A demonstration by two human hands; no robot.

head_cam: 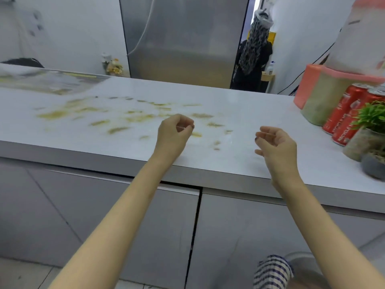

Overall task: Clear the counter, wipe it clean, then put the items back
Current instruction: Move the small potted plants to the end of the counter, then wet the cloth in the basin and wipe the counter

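Observation:
A white counter runs across the view, smeared with yellowish-brown stains over its left and middle. My left hand hovers over the counter's front part, fingers loosely curled with nothing in them. My right hand hangs above the front edge, fingers half curled and apart, holding nothing. At the right end stand two red cans, a pink-lidded container with a second one stacked above it, and small potted plants.
Grey cabinet doors lie below the counter. A steel fridge stands behind it. A small flower bunch sits at the back wall. A person stands in the doorway beyond. A striped cloth is at bottom right.

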